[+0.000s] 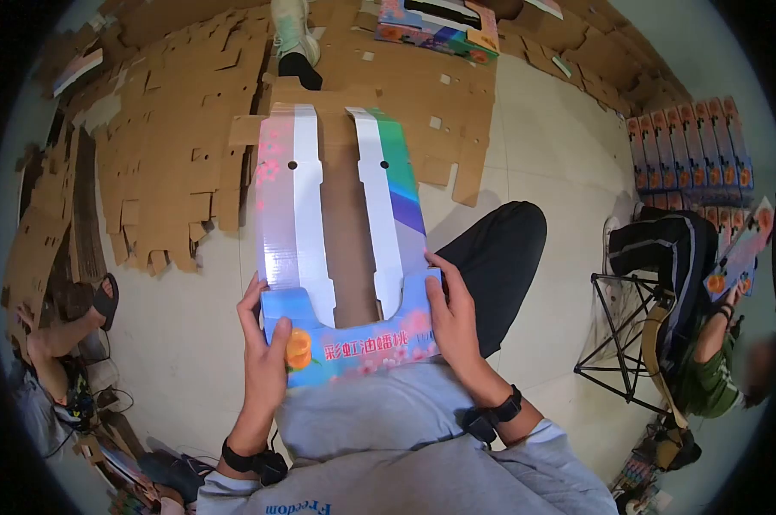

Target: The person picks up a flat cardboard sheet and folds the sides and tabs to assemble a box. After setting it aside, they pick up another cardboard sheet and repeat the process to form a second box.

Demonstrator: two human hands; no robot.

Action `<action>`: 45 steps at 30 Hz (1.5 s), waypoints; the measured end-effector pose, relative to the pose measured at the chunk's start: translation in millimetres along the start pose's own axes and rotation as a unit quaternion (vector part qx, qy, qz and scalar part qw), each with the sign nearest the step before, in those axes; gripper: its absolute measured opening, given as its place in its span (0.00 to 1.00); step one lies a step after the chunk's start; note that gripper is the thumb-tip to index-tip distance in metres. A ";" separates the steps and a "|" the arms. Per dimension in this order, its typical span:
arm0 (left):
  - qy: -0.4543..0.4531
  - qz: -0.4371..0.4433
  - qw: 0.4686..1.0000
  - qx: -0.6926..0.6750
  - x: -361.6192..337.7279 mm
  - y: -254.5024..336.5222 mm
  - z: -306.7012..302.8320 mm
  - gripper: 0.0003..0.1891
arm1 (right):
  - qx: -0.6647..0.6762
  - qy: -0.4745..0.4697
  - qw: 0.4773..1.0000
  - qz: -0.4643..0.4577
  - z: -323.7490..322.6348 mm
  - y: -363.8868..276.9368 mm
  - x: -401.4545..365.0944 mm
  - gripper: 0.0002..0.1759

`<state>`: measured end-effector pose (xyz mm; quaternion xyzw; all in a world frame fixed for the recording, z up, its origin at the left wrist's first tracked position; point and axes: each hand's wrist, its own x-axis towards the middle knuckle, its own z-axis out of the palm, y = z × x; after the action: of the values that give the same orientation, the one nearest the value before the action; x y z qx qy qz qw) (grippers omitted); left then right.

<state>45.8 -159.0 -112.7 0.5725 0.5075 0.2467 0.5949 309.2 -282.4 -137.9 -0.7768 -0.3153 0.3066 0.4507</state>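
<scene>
A printed cardboard fruit box (362,348) in pink, blue and green rests against my lap, its near end toward me. That end carries red Chinese lettering and an orange fruit picture. White inner flaps line both long sides, with a wide opening between them and a brown interior below. My left hand (266,343) grips the near left corner, thumb on the front face. At the near right corner my right hand (455,322) holds the box the same way, thumb on the outside. The fingers behind the walls are partly hidden.
Flattened brown cardboard sheets (178,146) cover the floor ahead and left. Another printed box (439,30) stands at the far end near a shoe (293,39). To the right are stacked printed boxes (692,146), a folding stool (624,335) and a seated person (718,369) holding a printed piece.
</scene>
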 end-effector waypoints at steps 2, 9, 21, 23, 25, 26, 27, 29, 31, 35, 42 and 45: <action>0.008 -0.013 1.000 -0.002 5.3 -1.3 -2.3 0.28 | 0.053 -0.011 0.998 0.044 9.1 12.6 4.2 0.27; 0.074 0.017 0.997 0.024 25.0 -2.9 -8.5 0.21 | 0.233 -0.080 0.934 0.259 12.4 36.3 21.2 0.33; 0.140 -0.017 0.940 0.312 33.6 17.0 -75.8 0.33 | 0.153 -0.343 0.918 0.126 33.1 -51.1 -85.7 0.39; 0.109 -0.002 0.930 0.351 41.0 0.9 -76.6 0.42 | 0.097 -0.409 0.903 0.090 32.9 -49.1 -92.9 0.38; 0.088 0.025 0.918 0.387 45.8 3.3 -65.8 0.42 | -0.070 -0.411 0.909 -0.025 20.8 -58.3 -82.5 0.31; 0.061 -0.028 0.937 0.342 49.0 10.9 -64.6 0.45 | -0.140 -0.431 0.890 -0.051 6.6 -73.6 -64.9 0.28; 0.061 -0.002 0.926 0.372 49.2 7.4 -64.7 0.46 | -0.211 -0.446 0.866 -0.078 -6.6 -82.7 -50.1 0.24; 0.055 0.048 0.901 0.428 51.4 -9.3 -67.4 0.48 | -0.165 -0.205 0.927 -0.267 -17.4 -79.8 -28.6 0.14; 0.049 0.115 0.860 0.494 47.8 -25.2 -62.1 0.52 | -0.173 0.016 0.928 -0.330 -21.7 -81.4 11.7 0.13; -0.021 0.000 0.917 0.397 53.9 4.1 -55.1 0.50 | -0.234 0.093 0.933 -0.259 -35.1 -73.8 82.9 0.30; -0.087 0.108 0.900 0.413 63.8 -3.9 -80.1 0.55 | -0.206 0.032 0.968 -0.139 -33.7 -90.2 82.8 0.29; -0.104 0.160 0.861 0.471 63.7 15.7 -77.2 0.55 | -0.287 0.020 0.949 -0.126 -39.4 -72.5 60.3 0.28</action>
<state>5.0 -66.6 -105.3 0.8800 0.3999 0.0090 0.2563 360.7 -227.5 -68.6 -0.8333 -0.4763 0.1283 0.2495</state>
